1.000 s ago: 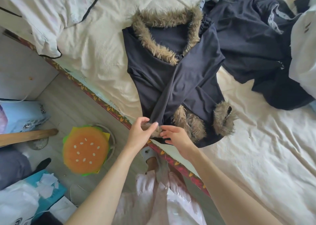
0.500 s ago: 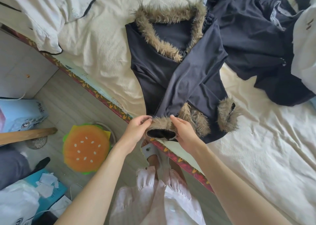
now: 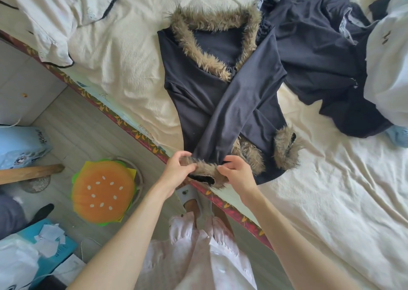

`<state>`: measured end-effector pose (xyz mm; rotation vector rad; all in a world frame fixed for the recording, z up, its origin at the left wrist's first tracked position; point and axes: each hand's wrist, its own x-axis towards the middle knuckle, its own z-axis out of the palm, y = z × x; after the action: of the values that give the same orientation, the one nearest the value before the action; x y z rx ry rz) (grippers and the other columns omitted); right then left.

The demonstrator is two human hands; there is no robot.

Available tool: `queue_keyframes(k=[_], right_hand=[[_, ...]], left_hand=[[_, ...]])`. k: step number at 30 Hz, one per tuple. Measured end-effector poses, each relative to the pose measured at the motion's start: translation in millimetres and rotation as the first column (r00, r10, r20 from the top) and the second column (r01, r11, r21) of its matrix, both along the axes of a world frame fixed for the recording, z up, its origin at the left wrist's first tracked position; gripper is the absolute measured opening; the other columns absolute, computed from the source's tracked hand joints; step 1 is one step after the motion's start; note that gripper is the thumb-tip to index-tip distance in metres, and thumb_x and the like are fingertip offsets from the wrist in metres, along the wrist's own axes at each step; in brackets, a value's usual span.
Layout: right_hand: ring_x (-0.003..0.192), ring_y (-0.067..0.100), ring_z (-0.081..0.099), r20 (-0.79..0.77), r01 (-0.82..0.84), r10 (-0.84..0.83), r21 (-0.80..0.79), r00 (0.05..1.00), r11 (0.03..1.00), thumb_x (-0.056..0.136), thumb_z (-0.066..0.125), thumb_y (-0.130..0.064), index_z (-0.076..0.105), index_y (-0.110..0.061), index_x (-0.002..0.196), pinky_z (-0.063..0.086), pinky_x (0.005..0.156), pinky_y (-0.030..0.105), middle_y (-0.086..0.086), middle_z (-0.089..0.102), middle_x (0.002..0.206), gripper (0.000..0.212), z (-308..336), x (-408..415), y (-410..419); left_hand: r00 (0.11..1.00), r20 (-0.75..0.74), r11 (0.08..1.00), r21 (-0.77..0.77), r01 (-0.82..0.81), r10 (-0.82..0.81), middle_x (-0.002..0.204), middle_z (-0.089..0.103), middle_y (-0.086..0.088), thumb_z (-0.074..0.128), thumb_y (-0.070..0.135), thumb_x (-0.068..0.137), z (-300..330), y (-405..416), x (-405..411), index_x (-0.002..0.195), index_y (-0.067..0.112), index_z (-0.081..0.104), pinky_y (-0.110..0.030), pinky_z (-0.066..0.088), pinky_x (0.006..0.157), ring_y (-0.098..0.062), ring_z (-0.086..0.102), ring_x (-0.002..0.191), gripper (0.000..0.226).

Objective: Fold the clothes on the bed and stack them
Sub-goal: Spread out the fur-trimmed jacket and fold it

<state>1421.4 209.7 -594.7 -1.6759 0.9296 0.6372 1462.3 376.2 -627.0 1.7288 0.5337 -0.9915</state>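
The dark top [image 3: 220, 95] with fur collar lies flat on the bed [image 3: 331, 201], near its near edge, with both sleeves crossed over the body. The left hand [image 3: 178, 168] and the right hand [image 3: 237, 171] each pinch the fur cuff [image 3: 206, 170] of one sleeve. Far right lies another dark garment [image 3: 320, 53]. On the floor at left stands a burger-shaped stool [image 3: 103, 192].

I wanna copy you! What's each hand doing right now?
Left hand: pinching the brown furry cuff of the dark long-sleeved top.
Right hand: pinching the same cuff.
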Motion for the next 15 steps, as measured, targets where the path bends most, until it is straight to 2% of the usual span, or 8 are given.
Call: queue_keyframes(k=[2,4,8,10,12,15], right_hand=[[0.091,0.016,0.059,-0.016,-0.177,0.177,-0.206,0.984,0.962,0.091,0.060,-0.018,0.056,-0.014,0.119,0.047,0.083,0.030,-0.011,0.061,0.084,0.029,-0.8,-6.8,-8.2],[0.095,0.020,0.059,-0.027,-0.247,0.254,-0.358,0.967,0.900,0.093,0.055,-0.021,0.059,-0.014,0.117,0.043,0.081,0.028,-0.004,0.066,0.091,0.025,1.1,-13.3,-19.7],[0.089,0.024,0.060,0.129,-0.109,0.219,-0.566,0.967,0.817,0.094,0.052,-0.023,0.064,-0.012,0.098,0.048,0.078,0.036,0.003,0.067,0.091,0.016,7.4,-13.6,-51.1],[0.095,0.025,0.054,0.173,-0.069,0.253,-0.685,0.952,0.725,0.094,0.055,-0.023,0.062,-0.009,0.102,0.042,0.082,0.037,0.006,0.063,0.098,0.018,5.6,-5.9,-69.8],[0.110,0.030,0.046,0.118,-0.044,0.190,-0.731,0.975,0.681,0.092,0.057,-0.028,0.055,-0.006,0.116,0.035,0.092,0.041,0.011,0.055,0.115,0.033,0.1,4.8,-88.9],[0.127,0.033,0.034,-0.046,-0.090,0.081,-0.710,0.996,0.698,0.088,0.059,-0.041,0.038,-0.006,0.136,0.031,0.100,0.048,0.014,0.040,0.137,0.062,-7.6,20.0,-112.9]], left_hand=[[0.999,0.040,0.998,0.044,-0.038,0.036,0.130,0.048,-0.002,0.064,0.021,0.090,-3.6,4.4,-1.9,0.122,0.023,0.047,-0.032,0.041,0.097,-0.016,0.046,0.118,0.036],[0.996,-0.017,0.996,0.014,-0.087,0.087,0.133,0.044,-0.001,0.063,0.025,0.091,-5.7,6.4,-9.1,0.132,0.020,0.041,-0.037,0.042,0.102,-0.018,0.046,0.122,0.047],[0.961,-0.078,0.963,-0.025,-0.268,0.265,0.130,0.044,-0.001,0.064,0.028,0.089,-7.8,7.0,-26.0,0.139,0.019,0.033,-0.031,0.045,0.089,-0.008,0.051,0.103,0.060],[0.931,-0.119,0.936,-0.025,-0.352,0.346,0.138,0.044,-0.002,0.064,0.033,0.088,-9.5,4.6,-30.5,0.141,0.017,0.032,-0.034,0.045,0.090,-0.010,0.050,0.108,0.065],[0.913,-0.174,0.925,-0.024,-0.379,0.370,0.145,0.039,-0.002,0.064,0.039,0.087,-10.3,-1.7,-32.6,0.144,0.016,0.030,-0.039,0.043,0.096,-0.014,0.045,0.118,0.070],[0.879,-0.231,0.899,-0.039,-0.437,0.417,0.149,0.035,-0.003,0.062,0.037,0.089,-10.8,-14.8,-32.3,0.143,0.015,0.032,-0.042,0.040,0.101,-0.019,0.040,0.130,0.066]])
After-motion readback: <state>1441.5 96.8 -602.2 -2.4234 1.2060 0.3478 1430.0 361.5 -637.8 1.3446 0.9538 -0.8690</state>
